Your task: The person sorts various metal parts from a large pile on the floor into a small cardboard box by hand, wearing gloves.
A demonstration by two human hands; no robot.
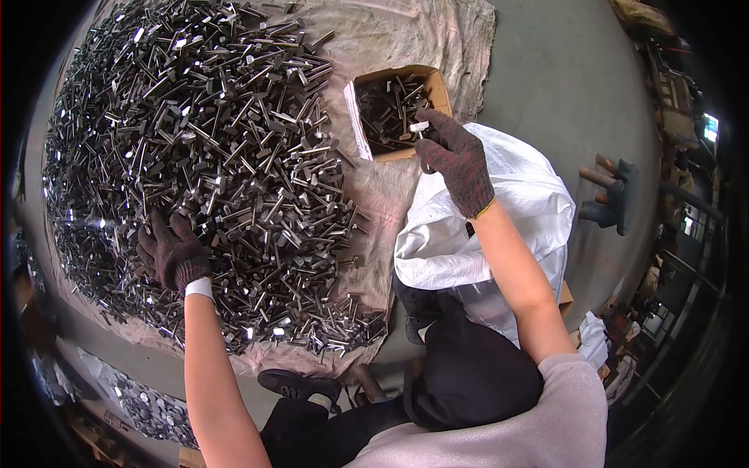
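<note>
On a spread cloth [406,35], a broad pile of metal bolts [211,156] beside a cardboard box [434,86] and a white sack [515,203].

The bolts are short, shiny and square-headed (heaped every which way). The left hand [173,253], in a dark knit glove, lies on the pile's near edge, fingers spread and dug among bolts. The gloved right hand [456,160] hovers at the box's rim, fingertips pinched on one bolt [420,126].

We see the metal-parts pile [211,148] covering nearly all the cloth [390,35] left of the cardboard box [395,109]. White sack [515,203] crowds the box's right side. Bare floor [562,86] beyond is open, up to the dark fixture [612,195].
</note>
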